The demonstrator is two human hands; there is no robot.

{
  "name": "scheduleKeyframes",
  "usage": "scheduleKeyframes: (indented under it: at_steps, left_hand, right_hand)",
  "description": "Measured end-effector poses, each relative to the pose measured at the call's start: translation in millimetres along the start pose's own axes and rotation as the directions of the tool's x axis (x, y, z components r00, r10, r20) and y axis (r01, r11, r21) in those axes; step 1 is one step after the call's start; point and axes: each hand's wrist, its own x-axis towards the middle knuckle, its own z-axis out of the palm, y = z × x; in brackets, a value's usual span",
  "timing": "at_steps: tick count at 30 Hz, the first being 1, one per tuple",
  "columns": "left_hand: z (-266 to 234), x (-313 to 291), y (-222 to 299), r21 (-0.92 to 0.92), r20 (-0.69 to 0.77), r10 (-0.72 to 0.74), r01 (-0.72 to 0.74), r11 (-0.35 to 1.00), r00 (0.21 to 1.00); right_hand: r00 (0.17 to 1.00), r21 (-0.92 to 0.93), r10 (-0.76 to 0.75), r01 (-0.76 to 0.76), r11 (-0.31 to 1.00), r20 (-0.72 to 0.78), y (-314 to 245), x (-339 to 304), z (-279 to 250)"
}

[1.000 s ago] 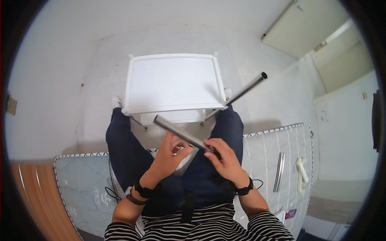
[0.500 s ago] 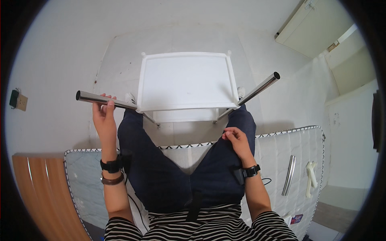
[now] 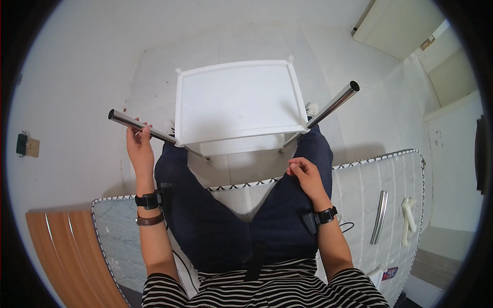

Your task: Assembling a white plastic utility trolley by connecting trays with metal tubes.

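A white shelf rack (image 3: 241, 100) stands on the floor between my feet, its upper tray facing me. Shiny metal tubes rise from its two near corners. My left hand (image 3: 139, 141) has its fingers around the left tube (image 3: 123, 119), just below its open end. The right tube (image 3: 334, 105) slants up to the right, untouched. Over my right thigh, my right hand (image 3: 306, 175) is loosely closed, thumb against the curled fingers, and nothing shows in it. Below the upper tray, part of a lower white tray (image 3: 246, 144) is visible.
I sit on a quilted mattress (image 3: 362, 192) with a patterned edge. To my right on it lie a curved metal piece (image 3: 379, 217) and a white plastic part (image 3: 409, 222). A wood-grain panel (image 3: 56, 246) is at the left; a wall socket (image 3: 32, 147) sits above it.
The view has turned slightly and shifted, so most things appear a little to the right. My left hand stays on the left tube, and my right hand remains over my thigh.
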Motion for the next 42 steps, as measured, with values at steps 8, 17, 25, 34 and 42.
scheduleKeyframes:
  at_steps: [8, 17, 25, 34, 42]
  left_hand:
    - [18, -14, -6, 0.129, 0.032, 0.128, -0.131, 0.983, 0.991]
    - [24, -25, -27, 0.058, 0.014, 0.21, -0.211, 0.976, 0.978]
    - [23, -13, -45, 0.09, -0.028, 0.18, -0.176, 0.98, 0.983]
    - [0, -7, -99, -0.101, 0.107, 0.051, -0.04, 0.994, 0.993]
    - [-16, -1, -147, -0.093, 0.23, -0.151, 0.176, 0.98, 0.961]
  right_hand:
    - [1.0, 0.0, 0.009, -0.009, 1.0, -0.002, 1, 4, 0]
    - [0.999, 0.004, 0.035, -0.035, 0.999, -0.015, 2, 7, -1]
    - [0.998, 0.027, -0.033, 0.034, 0.999, -0.044, 5, 8, -7]
    - [0.74, -0.657, -0.296, -0.252, 0.711, -0.605, 37, -66, -185]
    - [0.483, -0.503, -0.157, -0.855, 0.127, -0.861, 92, -182, -306]
